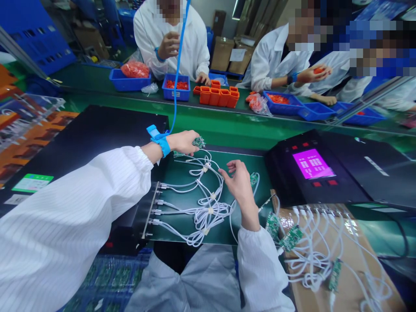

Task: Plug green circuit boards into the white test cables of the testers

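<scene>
My left hand, with a blue wrist strap behind it, is closed on a small green circuit board near the far edge of the bench. Another green board lies partly hidden below those fingers. My right hand hovers over the bench with thumb and fingers apart, nothing visible between them. Just right of it lies a green board beside a white cable. Between and below my hands, bundled white cables run from the connectors of a black box on the left.
At right stands a black tester with a lit purple screen. White cables with several green boards lie on cardboard below it. Across the bench, co-workers in white coats handle orange parts beside blue bins.
</scene>
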`<state>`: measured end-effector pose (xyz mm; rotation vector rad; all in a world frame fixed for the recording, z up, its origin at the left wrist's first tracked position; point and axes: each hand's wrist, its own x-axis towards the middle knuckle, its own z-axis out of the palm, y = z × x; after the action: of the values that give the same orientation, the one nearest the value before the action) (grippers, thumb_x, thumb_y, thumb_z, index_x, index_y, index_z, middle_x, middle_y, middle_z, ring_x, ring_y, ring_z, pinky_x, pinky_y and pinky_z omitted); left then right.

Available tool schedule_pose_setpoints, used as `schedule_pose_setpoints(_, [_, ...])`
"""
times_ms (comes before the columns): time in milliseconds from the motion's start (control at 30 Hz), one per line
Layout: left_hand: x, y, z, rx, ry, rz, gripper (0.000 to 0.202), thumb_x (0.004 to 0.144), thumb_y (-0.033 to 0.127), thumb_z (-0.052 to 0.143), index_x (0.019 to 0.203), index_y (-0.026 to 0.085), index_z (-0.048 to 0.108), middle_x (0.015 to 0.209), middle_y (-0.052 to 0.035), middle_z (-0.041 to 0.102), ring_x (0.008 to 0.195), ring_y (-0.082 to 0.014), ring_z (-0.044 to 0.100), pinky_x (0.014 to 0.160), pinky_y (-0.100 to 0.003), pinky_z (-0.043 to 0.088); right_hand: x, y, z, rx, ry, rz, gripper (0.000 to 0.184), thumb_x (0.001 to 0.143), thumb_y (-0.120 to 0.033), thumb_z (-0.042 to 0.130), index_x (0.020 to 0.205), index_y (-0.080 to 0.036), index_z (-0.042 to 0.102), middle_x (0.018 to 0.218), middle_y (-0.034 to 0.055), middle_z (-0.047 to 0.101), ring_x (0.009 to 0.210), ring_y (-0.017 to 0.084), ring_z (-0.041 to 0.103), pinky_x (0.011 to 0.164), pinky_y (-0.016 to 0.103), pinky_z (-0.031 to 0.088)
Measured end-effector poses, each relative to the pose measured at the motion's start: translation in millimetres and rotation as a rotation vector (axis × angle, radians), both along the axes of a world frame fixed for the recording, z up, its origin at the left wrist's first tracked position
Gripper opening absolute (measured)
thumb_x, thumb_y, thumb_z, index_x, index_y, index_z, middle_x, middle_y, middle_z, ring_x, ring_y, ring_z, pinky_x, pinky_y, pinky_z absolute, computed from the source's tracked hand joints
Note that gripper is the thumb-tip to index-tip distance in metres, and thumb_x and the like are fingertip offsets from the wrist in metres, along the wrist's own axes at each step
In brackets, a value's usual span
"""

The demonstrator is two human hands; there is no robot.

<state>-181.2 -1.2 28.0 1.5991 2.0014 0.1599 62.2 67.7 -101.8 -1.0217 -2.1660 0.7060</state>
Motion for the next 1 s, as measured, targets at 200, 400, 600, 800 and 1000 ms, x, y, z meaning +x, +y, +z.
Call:
schedule_pose_setpoints(200, [-3,1,-2.5,0.01,-0.023,-0.019,0.022,0.096,0.024,0.059,0.114,0.015,0.064,0.097,-0.0081,0.08,0.087,-0.0185,0.075,0.064,-0.022,0.048,-4,-6,-6.0,-0.02,-0.298,0.031,0.012,0.084,-0.024,0.071,0.092,-0.023,0.062,0.087,0.0046,0.07,0.084,0.025,0.065,0.078,0.037,0.051])
schedule_pose_setpoints(400, [-3,1,-3.1,-0.003,-0.018,-0.013,0.026,0.094,0.024,0.059,0.118,0.014,0.064,0.097,-0.0084,0.08,0.084,-0.0189,0.075,0.062,-0.023,0.047,-11,-11,3.8,-0.115,-0.19,0.138,0.017,0.092,-0.031,0.058,0.104,-0.022,0.065,0.077,0.0014,0.067,0.07,0.021,0.063,0.069,0.031,0.047])
schedule_pose_setpoints(600, [-2,0,-1.5,-0.043,0.015,-0.018,0.022,0.091,0.024,0.059,0.111,0.017,0.065,0.098,-0.006,0.08,0.086,-0.0181,0.074,0.062,-0.022,0.048,-26,-9,12.3,-0.046,-0.274,0.071,0.026,0.102,-0.042,0.05,0.111,-0.023,0.065,0.072,0.003,0.064,0.073,0.025,0.065,0.068,0.031,0.043])
schedule_pose_setpoints(800, [-1,0,1.0,-0.046,0.102,0.017,0.013,0.087,0.019,0.064,0.099,0.017,0.068,0.096,-0.006,0.079,0.084,-0.0196,0.074,0.066,-0.024,0.048,-60,-12,9.0,0.235,-0.235,0.233,0.018,0.099,-0.024,0.048,0.099,-0.019,0.065,0.108,0.0132,0.064,0.099,0.027,0.063,0.085,0.036,0.051])
schedule_pose_setpoints(1000, [-2,2,-1.2,0.045,0.184,0.055,0.019,0.09,0.021,0.064,0.108,0.018,0.069,0.104,-0.0073,0.078,0.096,-0.0228,0.074,0.074,-0.025,0.05,-88,-34,20.4,0.273,-0.438,0.429,0.025,0.089,-0.017,0.055,0.113,-0.018,0.063,0.121,0.0139,0.066,0.091,0.028,0.067,0.083,0.039,0.052])
